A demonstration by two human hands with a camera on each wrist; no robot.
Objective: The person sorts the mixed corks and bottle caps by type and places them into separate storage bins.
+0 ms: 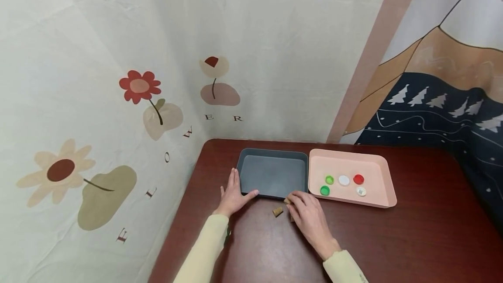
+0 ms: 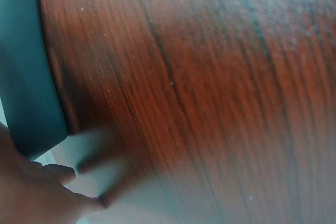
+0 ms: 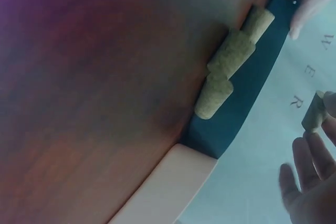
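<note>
Between thumb and fingertips my right hand pinches a cork, held up off the table in the right wrist view. Three other corks stand in a row by the front wall of the dark grey tray. One of them, a brown cork, shows on the table in the head view; others are partly hidden by the right hand. My left hand rests at the front left corner of the grey tray, fingers straight along its side and thumb out along its front. Nothing lies in that tray.
A pink tray stands against the grey tray's right side. Inside it lie several bottle caps, among them a red cap, a white cap and a green cap. Printed cloth hangs behind the reddish-brown table.
</note>
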